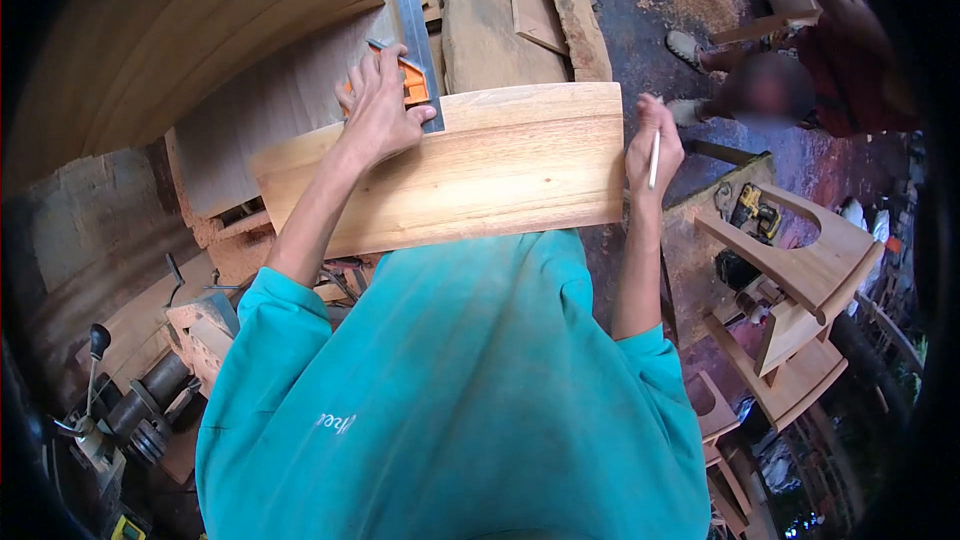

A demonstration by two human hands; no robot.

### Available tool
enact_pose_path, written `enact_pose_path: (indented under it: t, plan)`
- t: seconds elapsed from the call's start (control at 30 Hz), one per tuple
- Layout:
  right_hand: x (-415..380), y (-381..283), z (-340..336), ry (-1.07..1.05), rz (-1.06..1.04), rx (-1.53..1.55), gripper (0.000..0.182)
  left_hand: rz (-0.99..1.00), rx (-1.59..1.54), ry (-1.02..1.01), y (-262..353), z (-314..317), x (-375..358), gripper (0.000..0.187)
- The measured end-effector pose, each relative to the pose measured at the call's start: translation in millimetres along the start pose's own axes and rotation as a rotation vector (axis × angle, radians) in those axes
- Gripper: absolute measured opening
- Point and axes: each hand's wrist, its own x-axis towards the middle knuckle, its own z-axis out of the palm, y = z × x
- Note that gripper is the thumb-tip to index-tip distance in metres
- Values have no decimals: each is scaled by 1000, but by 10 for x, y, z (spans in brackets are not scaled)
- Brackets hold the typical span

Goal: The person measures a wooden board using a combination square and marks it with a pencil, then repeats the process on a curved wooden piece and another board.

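You have one left hand (376, 105) and one right hand (655, 143) here, one orange-handled square (415, 40), one white pencil (654, 168) and one pale board (510, 175); around you are one other person (855, 80), two shoes (685, 49), at least one yellow drill (754, 212) and one black-knobbed lever (99, 340), while the stacked and scattered timber (490, 20) overlaps too much to count

No text can be read with certainty. White script lettering runs at a slant across the turquoise shirt (450, 380), low on the side toward the wearer's left arm; it is small and partly lost in the folds, and its last letters look like "hei", though this is doubtful. Fine graduations line the blade of the combination square (411, 30), but their numerals are too small to make out. Any branding on the yellow-and-black cordless drill (752, 211) is illegible.
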Motion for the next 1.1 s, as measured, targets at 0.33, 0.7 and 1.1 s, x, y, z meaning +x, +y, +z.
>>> enact_pose_path:
  t: [0.33,0.7,1.1]
  plan:
    - [-82,231,85,-369,295,287,54,102,-66,86,339,-459,-48,82]
    - [113,302,217,-396,340,219,57,149,-800,273,700,-1266,-1328,75]
    - [256,-110,935,-452,423,538,44,-328,-1085,830,746,-926,-1598,44]
